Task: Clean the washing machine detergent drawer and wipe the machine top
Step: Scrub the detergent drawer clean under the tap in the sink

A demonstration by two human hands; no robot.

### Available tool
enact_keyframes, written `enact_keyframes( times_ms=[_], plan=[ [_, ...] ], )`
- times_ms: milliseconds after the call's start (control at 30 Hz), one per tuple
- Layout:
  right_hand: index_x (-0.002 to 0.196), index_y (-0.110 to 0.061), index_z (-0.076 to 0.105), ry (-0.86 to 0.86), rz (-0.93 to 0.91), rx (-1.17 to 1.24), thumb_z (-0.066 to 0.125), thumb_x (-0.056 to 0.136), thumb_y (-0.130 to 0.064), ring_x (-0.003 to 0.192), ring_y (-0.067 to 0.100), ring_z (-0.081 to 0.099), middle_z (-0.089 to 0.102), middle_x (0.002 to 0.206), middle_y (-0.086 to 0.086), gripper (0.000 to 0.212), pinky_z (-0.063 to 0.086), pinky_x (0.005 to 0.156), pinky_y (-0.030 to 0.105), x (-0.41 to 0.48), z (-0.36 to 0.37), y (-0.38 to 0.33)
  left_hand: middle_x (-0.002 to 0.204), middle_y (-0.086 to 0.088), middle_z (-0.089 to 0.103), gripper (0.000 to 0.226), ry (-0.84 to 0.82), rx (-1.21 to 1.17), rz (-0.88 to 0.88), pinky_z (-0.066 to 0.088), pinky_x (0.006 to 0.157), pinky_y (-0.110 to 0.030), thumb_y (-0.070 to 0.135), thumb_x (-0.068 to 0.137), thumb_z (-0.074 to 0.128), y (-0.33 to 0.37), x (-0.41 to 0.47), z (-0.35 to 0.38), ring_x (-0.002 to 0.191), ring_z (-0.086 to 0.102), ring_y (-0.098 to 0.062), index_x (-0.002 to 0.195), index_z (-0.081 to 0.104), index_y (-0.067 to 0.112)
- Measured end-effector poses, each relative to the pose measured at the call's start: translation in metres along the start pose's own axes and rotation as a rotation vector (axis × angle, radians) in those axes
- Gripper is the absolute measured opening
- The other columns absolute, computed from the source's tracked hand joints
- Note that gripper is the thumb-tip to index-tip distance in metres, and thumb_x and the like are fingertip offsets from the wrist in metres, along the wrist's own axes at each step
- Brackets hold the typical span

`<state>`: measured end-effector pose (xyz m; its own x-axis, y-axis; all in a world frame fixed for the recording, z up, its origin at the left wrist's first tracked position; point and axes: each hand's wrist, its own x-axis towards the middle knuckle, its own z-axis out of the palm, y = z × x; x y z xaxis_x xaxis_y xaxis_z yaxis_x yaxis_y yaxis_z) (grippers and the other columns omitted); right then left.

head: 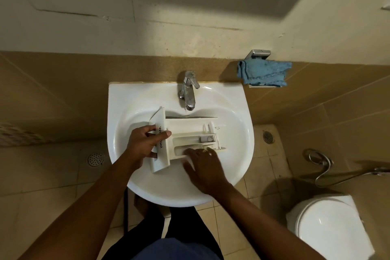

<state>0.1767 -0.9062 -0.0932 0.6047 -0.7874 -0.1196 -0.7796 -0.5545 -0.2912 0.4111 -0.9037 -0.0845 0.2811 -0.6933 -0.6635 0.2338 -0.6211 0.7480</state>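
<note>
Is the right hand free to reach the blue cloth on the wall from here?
Probably yes. The right hand rests on the drawer in the sink; the blue cloth hangs beyond the sink's right corner, and the tap stands left of that line.

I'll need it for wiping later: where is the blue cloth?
In the head view the blue cloth sits on a wall holder, right of the tap, beyond the sink.

Both my forearms reach forward. My left hand grips the drawer, thumb over top; right hand blurred, fingers splayed, palm down.
</note>
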Motion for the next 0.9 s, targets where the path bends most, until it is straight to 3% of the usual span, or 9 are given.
enact_keyframes(
  times_ms=[167,267,333,433,500,667,800,833,900],
  plan=[
    [0.102,-0.024,0.079,-0.090,0.110,0.373,0.055,0.100,-0.037,0.094,0.018,0.073,0.079,0.101,-0.003,0.027,0.055,0.089,0.032,0.023,-0.024,0.055,0.098,-0.006,0.072,0.071,0.005,-0.011,0.007,0.060,0.056,-0.040,0.033,0.073,0.092,-0.001,-0.003,-0.001,0.094,0.069,-0.023,0.136,0.064,0.014],
    [0.083,-0.014,0.081,0.055,0.508,0.981,0.059,0.098,-0.024,0.076,0.029,0.074,0.078,0.083,0.009,0.028,0.059,0.078,0.040,0.065,-0.052,0.040,0.107,-0.007,0.072,0.077,0.015,-0.028,0.001,0.063,0.063,-0.046,0.035,0.071,0.094,0.000,-0.004,-0.009,0.100,0.069,-0.026,0.138,0.063,0.014],
    [0.086,0.000,0.074,0.033,0.709,1.393,0.052,0.102,-0.016,0.079,0.036,0.073,0.074,0.088,0.021,0.032,0.059,0.082,0.045,0.101,-0.064,0.034,0.104,-0.005,0.073,0.070,0.012,-0.021,0.009,0.063,0.063,-0.046,0.032,0.073,0.093,0.002,-0.007,-0.010,0.100,0.070,-0.026,0.134,0.065,0.014],
    [0.093,0.005,0.062,-0.074,0.802,1.835,0.037,0.110,-0.020,0.100,0.045,0.073,0.070,0.107,0.031,0.039,0.060,0.093,0.051,0.146,-0.071,0.024,0.095,-0.003,0.073,0.060,0.026,-0.018,0.024,0.064,0.067,-0.050,0.031,0.074,0.092,0.003,-0.011,-0.005,0.095,0.071,-0.026,0.126,0.067,0.016],
    [0.103,0.013,0.061,-0.103,0.865,2.014,0.032,0.108,-0.016,0.091,0.043,0.074,0.071,0.099,0.030,0.042,0.060,0.089,0.053,0.165,-0.070,0.013,0.093,-0.002,0.073,0.060,0.036,-0.023,0.018,0.064,0.070,-0.052,0.030,0.075,0.092,0.003,-0.011,-0.004,0.091,0.070,-0.022,0.127,0.066,0.016],
    [0.088,0.007,0.065,-0.218,0.817,1.972,0.031,0.106,-0.020,0.067,0.028,0.075,0.071,0.077,0.018,0.047,0.066,0.064,0.040,0.172,-0.069,0.002,0.099,-0.004,0.073,0.077,0.048,-0.020,0.022,0.064,0.064,-0.045,0.035,0.072,0.094,-0.001,-0.008,-0.006,0.095,0.070,-0.020,0.138,0.062,0.013],
    [0.095,0.016,0.065,-0.495,0.694,1.389,0.041,0.101,-0.010,0.081,0.039,0.072,0.072,0.089,0.029,0.036,0.064,0.079,0.047,0.122,-0.056,0.014,0.102,-0.004,0.074,0.077,0.064,-0.037,0.013,0.063,0.063,-0.043,0.035,0.069,0.095,-0.002,-0.006,-0.005,0.096,0.069,-0.017,0.137,0.063,0.016],
    [0.098,0.018,0.068,-0.524,0.615,1.222,0.043,0.102,-0.010,0.089,0.040,0.073,0.074,0.095,0.029,0.038,0.063,0.085,0.046,0.104,-0.049,0.015,0.102,-0.004,0.073,0.078,0.067,-0.033,0.010,0.063,0.063,-0.042,0.036,0.069,0.095,-0.002,-0.006,-0.005,0.096,0.069,-0.017,0.137,0.063,0.017],
    [0.104,0.004,0.076,-0.446,0.300,0.862,0.049,0.105,-0.015,0.100,0.027,0.073,0.078,0.105,0.017,0.033,0.057,0.096,0.034,0.070,-0.032,0.026,0.101,-0.005,0.073,0.079,0.070,-0.020,0.008,0.064,0.064,-0.044,0.039,0.067,0.096,-0.003,-0.004,-0.005,0.097,0.070,-0.019,0.136,0.064,0.018]
  ],
)
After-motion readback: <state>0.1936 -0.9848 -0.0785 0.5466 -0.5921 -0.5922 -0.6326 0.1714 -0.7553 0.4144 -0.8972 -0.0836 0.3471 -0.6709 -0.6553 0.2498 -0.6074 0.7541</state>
